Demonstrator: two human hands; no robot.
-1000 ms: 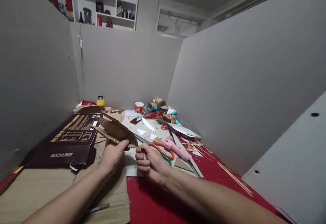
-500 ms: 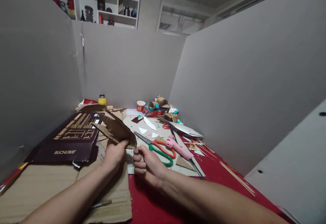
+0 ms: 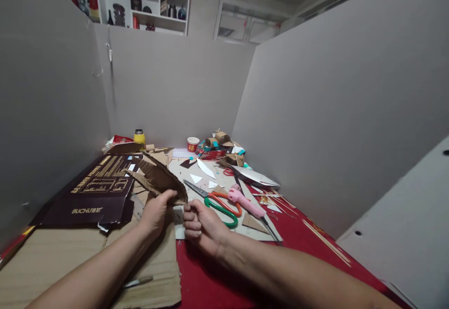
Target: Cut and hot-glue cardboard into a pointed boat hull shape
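Note:
My left hand [image 3: 157, 213] grips a folded piece of brown cardboard [image 3: 159, 175], thumb on top near its right end. The piece has torn, corrugated edges and opens into two leaves towards the far left. Right at its tip is my right hand [image 3: 203, 227], closed with fingers curled and thumb against the index finger. Whatever lies in that pinch is too small or hidden to make out. Just beyond the right hand lie scissors [image 3: 220, 210] with one green and one orange handle. Beside them rests a pink hot glue gun [image 3: 245, 201].
A dark printed box panel [image 3: 87, 196] and a flat cardboard sheet [image 3: 52, 257] with a pen-like tool [image 3: 138, 281] on it lie left. Behind stand a yellow bottle [image 3: 139, 136], a paper cup [image 3: 192, 144] and piled scraps. Thin sticks [image 3: 326, 242] lie right, and grey panels surround the table.
The view has tilted slightly, shifting the background a little up and left. Both hands stay almost where they were, with the cardboard still in the left one.

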